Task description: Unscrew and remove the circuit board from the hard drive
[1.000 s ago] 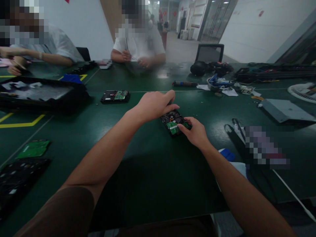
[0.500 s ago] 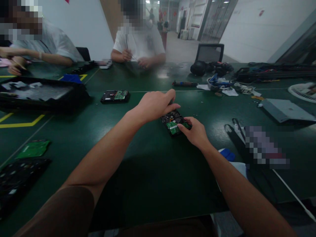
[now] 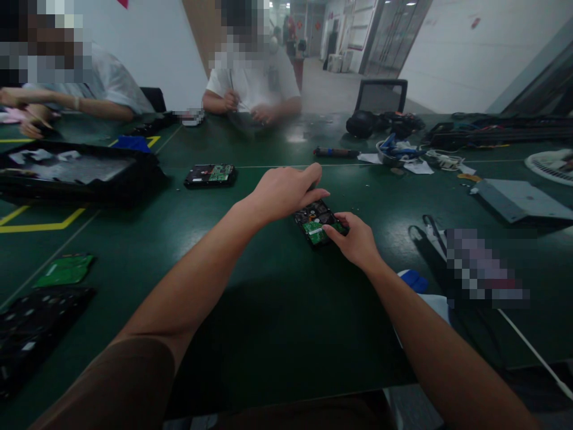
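Observation:
A hard drive (image 3: 314, 222) lies on the green table with its circuit-board side up, the green board at its near end. My right hand (image 3: 356, 237) is closed on the drive's right side, thumb on top near the board's edge. Over the far end of the drive, my left hand (image 3: 286, 190) is bent down with thumb and fingers pinched together. Something dark shows between those fingers, mostly hidden by the hand. A second hard drive (image 3: 209, 175) rests apart, to the left of my left hand.
At left lie a green circuit board (image 3: 65, 269), a black drive-like part (image 3: 38, 328) and a black tray (image 3: 147, 173). On the right are a grey metal box (image 3: 523, 202), a bowl of scraps (image 3: 400, 149) and a white cable (image 3: 532, 346). Two people sit across the table.
The whole view has shifted very slightly. Both hands keep the same pose at the hard drive, and the drive stays in place on the table.

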`<state>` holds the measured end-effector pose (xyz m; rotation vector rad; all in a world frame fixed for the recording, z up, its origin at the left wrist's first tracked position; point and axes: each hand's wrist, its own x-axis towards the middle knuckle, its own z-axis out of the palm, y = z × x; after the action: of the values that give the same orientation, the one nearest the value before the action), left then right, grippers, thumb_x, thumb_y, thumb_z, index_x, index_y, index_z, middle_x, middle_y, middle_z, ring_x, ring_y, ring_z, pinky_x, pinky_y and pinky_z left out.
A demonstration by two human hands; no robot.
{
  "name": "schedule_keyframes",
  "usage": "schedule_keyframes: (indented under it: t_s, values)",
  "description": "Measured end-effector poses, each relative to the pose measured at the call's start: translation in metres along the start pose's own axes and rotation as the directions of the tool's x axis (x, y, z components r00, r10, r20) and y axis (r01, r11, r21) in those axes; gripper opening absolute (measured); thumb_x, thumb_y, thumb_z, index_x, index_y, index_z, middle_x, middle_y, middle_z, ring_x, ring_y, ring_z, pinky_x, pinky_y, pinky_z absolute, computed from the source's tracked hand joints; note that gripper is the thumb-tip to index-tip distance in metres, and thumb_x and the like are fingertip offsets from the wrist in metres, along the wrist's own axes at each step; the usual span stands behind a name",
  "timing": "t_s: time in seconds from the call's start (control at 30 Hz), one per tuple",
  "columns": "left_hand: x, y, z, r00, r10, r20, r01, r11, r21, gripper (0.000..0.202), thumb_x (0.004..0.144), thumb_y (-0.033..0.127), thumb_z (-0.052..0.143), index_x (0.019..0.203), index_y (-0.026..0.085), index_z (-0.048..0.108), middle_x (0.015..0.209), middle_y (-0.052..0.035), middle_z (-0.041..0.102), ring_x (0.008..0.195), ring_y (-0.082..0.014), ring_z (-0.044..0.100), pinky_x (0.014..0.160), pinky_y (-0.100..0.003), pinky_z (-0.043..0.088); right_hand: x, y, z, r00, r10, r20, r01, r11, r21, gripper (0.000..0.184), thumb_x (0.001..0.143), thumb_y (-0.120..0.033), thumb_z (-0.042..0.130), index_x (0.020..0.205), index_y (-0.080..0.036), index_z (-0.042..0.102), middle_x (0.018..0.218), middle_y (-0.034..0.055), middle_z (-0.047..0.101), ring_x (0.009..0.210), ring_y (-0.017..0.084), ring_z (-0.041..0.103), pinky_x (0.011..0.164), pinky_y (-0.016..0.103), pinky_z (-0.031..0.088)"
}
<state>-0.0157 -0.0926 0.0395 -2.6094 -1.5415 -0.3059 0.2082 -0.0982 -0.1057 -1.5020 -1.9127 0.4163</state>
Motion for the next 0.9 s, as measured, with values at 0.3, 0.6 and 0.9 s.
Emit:
schedule_keyframes:
  t_s: [0.3,0.6,0.9]
  values:
    - [0.004,0.001,0.009,0.998,-0.011,-0.061,0.008,0.999,-0.046,0.048,0.099,0.061,0.050,0.124,0.020,0.059,0.097,-0.0115,0.073,0.090,-0.0282,0.070,0.079,-0.035,0.047,0.001,-0.002,-0.001,1.000,0.013,0.012,-0.013,1.000,-0.008,0.044,0.088,-0.049,0.069,0.122,-0.020,0.066,0.116,0.0122,0.073,0.105,0.029,0.070,0.090,0.045,0.055]
    - [0.007,0.000,0.021,0.991,0.031,-0.127,-0.053,0.983,-0.174,0.043,0.100,0.055,0.052,0.125,0.021,0.057,0.104,-0.0111,0.073,0.091,-0.0279,0.069,0.080,-0.035,0.047,0.001,-0.003,-0.001,0.999,0.025,0.021,-0.025,1.000,-0.013,0.046,0.089,-0.051,0.068,0.123,-0.020,0.066,0.116,0.0119,0.073,0.104,0.029,0.070,0.089,0.044,0.055]
    - [0.012,-0.013,0.036,0.976,0.065,-0.207,-0.163,0.850,-0.501,0.041,0.098,0.036,0.058,0.135,0.020,0.049,0.087,-0.0043,0.065,0.079,-0.0222,0.065,0.081,-0.035,0.046,0.001,-0.002,-0.001,0.999,0.031,0.022,-0.031,0.999,-0.013,0.049,0.089,-0.053,0.067,0.125,-0.019,0.066,0.118,0.0130,0.073,0.105,0.030,0.070,0.089,0.046,0.055]
